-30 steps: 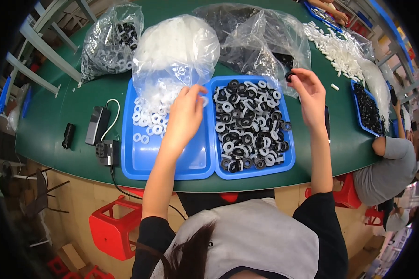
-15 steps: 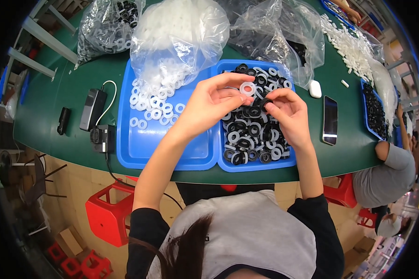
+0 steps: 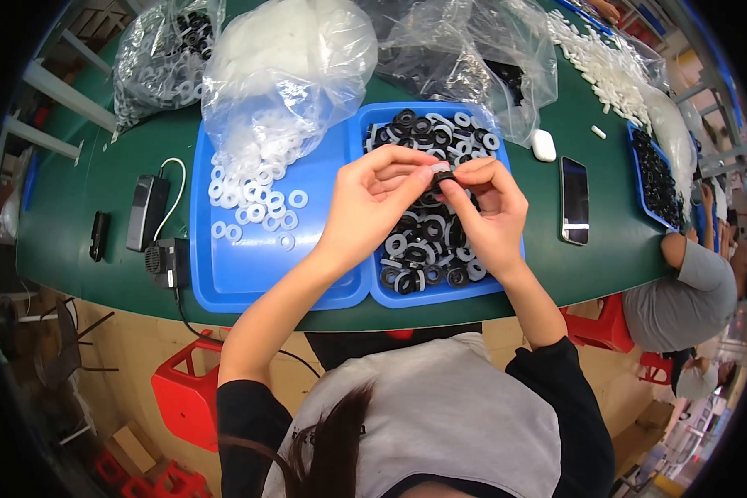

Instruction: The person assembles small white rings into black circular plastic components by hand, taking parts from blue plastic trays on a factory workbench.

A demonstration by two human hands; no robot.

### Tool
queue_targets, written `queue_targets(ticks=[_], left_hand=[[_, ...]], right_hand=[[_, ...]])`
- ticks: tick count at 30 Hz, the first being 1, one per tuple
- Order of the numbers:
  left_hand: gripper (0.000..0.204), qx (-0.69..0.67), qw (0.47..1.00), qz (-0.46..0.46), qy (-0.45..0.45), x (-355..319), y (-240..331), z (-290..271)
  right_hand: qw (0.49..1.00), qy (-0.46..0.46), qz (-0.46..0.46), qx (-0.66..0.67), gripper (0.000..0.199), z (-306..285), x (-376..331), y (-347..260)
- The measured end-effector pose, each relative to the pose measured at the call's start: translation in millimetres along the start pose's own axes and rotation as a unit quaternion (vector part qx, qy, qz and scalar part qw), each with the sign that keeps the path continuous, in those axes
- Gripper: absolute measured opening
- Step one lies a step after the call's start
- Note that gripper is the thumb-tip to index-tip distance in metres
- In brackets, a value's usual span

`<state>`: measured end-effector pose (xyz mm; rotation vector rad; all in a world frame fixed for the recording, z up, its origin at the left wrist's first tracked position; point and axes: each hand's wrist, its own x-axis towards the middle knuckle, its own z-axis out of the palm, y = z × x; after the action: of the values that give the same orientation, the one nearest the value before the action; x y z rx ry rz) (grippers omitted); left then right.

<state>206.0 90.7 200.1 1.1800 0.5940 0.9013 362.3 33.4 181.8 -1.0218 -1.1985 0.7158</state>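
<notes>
Left hand (image 3: 372,203) and right hand (image 3: 488,212) together pinch a black ring (image 3: 445,177) and white washer (image 3: 436,168); misaligned pressing risks dropping them into the blue tray (image 3: 506,282).

— What lies right of the fingers?
— A dark phone (image 3: 574,201) flat on the green worktop (image 3: 83,249), a small white case (image 3: 544,145) just beside it.
— And far left?
— A black charger (image 3: 146,213) with a white cable (image 3: 173,199).

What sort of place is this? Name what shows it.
Probably a small-parts assembly workshop: blue trays of white rings and black rings, bulk plastic bags, and another worker at the same green bench.
</notes>
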Motion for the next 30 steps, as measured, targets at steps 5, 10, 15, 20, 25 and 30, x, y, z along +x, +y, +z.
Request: queue_targets(ticks=[5,10,15,20,25,30], left_hand=[[0.023,-0.054,0.998,0.013,-0.023,-2,-2,6],[0.019,-0.075,0.996,0.023,-0.030,-2,-12,10],[0.018,-0.110,0.992,0.028,-0.059,-3,-23,9],[0.018,-0.110,0.991,0.047,-0.054,-6,-22,18],[0.027,-0.040,0.998,0.041,-0.039,-7,-21,19],[0.025,0.061,0.996,0.060,0.009,-8,-22,15]], right_hand=[[0.996,-0.027,-0.068,-0.043,0.016,-6,0,7],[0.999,-0.032,-0.023,0.037,0.016,-5,-10,10],[0.992,0.023,0.009,0.122,0.017,9,-24,17],[0.997,0.011,0.004,0.080,0.020,7,-24,8],[0.999,-0.002,-0.028,-0.040,0.018,4,-21,0],[0.982,-0.034,-0.056,-0.178,0.016,1,-18,-2]])
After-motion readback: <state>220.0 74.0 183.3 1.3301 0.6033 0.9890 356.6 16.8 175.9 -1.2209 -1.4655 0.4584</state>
